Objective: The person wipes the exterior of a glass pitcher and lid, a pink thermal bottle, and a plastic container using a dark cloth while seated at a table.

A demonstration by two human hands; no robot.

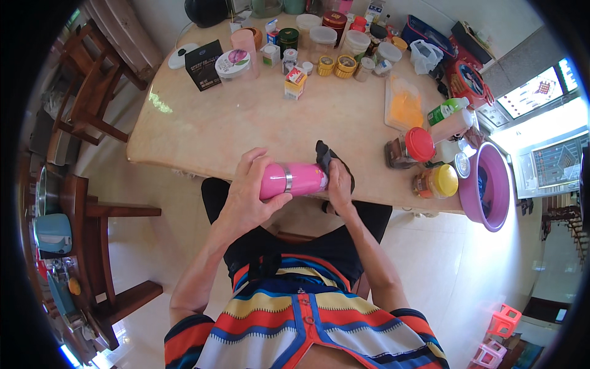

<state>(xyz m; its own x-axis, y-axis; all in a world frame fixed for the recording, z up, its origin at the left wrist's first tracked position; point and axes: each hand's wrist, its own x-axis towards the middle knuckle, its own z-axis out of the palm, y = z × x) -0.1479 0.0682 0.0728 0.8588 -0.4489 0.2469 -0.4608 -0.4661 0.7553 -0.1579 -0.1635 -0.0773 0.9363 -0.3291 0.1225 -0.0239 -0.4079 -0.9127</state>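
A pink insulated bottle (302,179) with a silver metal band lies sideways in the air at the near edge of the stone-look table (258,124). My left hand (251,196) grips its left end, with the thumb beneath and the fingers over the top. Against the bottle's right end, my right hand (340,185) holds a dark cloth (323,154). Part of the cloth hangs behind that hand, and the hand and cloth partly hide this end of the bottle.
Jars, tins and boxes crowd the table's back. A small yellow-and-white box (295,84) stands before them. At right are a red-lidded jar (410,146), a yellow-lidded jar (435,181) and a purple basin (495,184) by the edge. Wooden chairs (94,210) stand left.
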